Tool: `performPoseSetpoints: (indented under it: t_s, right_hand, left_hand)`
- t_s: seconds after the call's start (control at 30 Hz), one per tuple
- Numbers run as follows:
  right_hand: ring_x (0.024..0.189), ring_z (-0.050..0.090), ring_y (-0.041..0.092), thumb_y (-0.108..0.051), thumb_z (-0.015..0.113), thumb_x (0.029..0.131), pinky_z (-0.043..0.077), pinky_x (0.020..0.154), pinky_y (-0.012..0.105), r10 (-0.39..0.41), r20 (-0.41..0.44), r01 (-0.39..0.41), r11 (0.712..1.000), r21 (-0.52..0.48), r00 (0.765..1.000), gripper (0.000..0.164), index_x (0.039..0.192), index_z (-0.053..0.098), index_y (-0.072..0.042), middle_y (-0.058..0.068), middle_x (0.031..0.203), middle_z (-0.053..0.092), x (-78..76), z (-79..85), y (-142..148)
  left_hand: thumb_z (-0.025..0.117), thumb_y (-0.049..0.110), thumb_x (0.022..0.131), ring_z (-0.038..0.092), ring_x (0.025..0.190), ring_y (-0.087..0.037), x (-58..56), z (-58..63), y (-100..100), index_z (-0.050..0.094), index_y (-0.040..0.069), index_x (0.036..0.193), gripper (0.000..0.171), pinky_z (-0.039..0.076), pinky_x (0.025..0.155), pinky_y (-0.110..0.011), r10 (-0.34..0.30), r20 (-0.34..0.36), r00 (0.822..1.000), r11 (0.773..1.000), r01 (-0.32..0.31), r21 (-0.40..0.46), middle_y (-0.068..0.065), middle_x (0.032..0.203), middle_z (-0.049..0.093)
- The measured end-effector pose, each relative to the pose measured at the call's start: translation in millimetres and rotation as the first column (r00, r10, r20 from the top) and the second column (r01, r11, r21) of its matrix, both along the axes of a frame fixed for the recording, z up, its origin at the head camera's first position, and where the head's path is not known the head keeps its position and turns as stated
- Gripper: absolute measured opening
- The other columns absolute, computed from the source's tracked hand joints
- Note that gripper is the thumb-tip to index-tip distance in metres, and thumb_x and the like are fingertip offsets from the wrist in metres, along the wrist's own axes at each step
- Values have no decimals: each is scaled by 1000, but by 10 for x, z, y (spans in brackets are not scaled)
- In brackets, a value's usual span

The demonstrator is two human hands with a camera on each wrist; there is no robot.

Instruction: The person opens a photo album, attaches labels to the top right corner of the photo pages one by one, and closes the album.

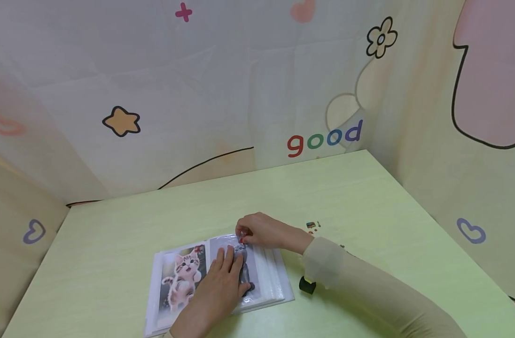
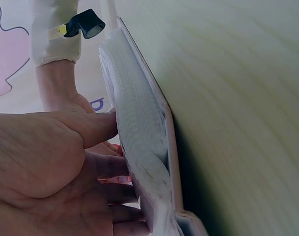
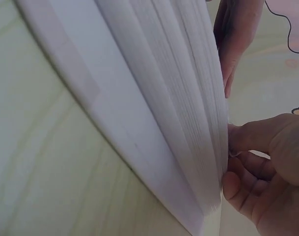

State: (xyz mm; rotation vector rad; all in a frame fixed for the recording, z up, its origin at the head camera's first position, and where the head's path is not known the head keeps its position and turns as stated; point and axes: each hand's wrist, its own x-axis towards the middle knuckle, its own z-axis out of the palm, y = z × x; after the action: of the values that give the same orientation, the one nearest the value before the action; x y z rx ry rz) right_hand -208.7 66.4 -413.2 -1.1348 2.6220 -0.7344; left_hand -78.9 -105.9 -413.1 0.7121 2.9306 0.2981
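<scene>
An open photo album (image 1: pixel 261 304) lies on the table. Its left page carries a kitten picture (image 1: pixel 183 277), and its right page a grey figure picture (image 1: pixel 250 263) under clear film. My left hand (image 1: pixel 223 279) rests with fingers spread over the right page, covering part of the figure. At that page's top edge my right hand (image 1: pixel 261 231) pinches a small red sticker (image 1: pixel 242 239) between thumb and fingertips, close over the figure's head. In the right wrist view, the right thumb and fingers (image 3: pixel 252 137) meet right at the page edge.
Several small colourful stickers (image 1: pixel 311 225) lie on the table right of the album, beyond the right forearm. A black device (image 1: pixel 307 285) with a yellow part is attached under the right sleeve. Printed cloth walls (image 1: pixel 223 94) enclose the table's back and sides.
</scene>
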Motion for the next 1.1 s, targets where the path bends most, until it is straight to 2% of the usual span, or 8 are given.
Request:
performPoseSetpoints:
  t_s: [0.2,0.3,0.47,0.63,0.77,0.93,1.1]
  right_hand:
    - [87,57,14,-15,75,97,52,82,28,-54,-18,54,999,0,998,29,124,68,-5,3,103,65,36,8,33]
    - [92,60,16,-14,72,99,54,86,31,-87,-59,86,996,-18,994,28,126,68,-5,7,111,66,80,27,65]
    - [113,61,22,-13,68,101,52,101,37,-118,-157,117,993,-19,980,25,124,69,-5,9,122,65,250,102,142]
    - [137,51,31,-22,67,103,44,112,45,-66,-227,90,991,100,972,40,137,63,-3,15,145,57,499,148,198]
    - [150,36,32,-34,58,107,39,115,51,4,-250,59,968,244,968,54,151,51,-4,15,160,43,653,103,189]
    - [155,24,26,-39,43,111,32,120,49,48,-240,43,932,359,970,60,160,37,-5,9,167,31,772,20,147]
    - [156,21,23,-39,40,112,31,120,50,53,-216,38,918,396,975,60,161,33,-6,8,169,26,815,-15,129]
  left_hand:
    - [66,34,101,32,146,-51,1,16,11,48,-8,148,66,34,116,-56,1,16,1000,1000,-1,-6,-33,157,38]
    - [66,35,102,32,147,-51,0,15,12,48,-8,149,66,34,116,-56,2,21,1000,1000,-2,-4,-33,157,37]
    - [65,36,102,31,147,-52,1,15,-4,48,-7,149,66,34,116,-55,2,16,1000,1000,-2,5,-33,157,37]
    - [64,36,102,31,146,-53,2,26,-29,48,-8,148,65,33,117,-55,-13,1,1000,1000,13,18,-34,156,37]
    - [64,36,103,31,146,-52,4,31,-43,49,-9,147,65,32,118,-54,-29,-14,999,999,29,19,-34,156,39]
    - [63,33,103,33,147,-49,9,9,-60,49,-11,146,64,30,119,-53,-64,-55,996,998,64,12,-33,154,41]
    - [61,33,104,30,149,-46,14,10,-55,45,-11,149,65,28,120,-53,-62,-36,997,998,61,-11,-31,157,39]
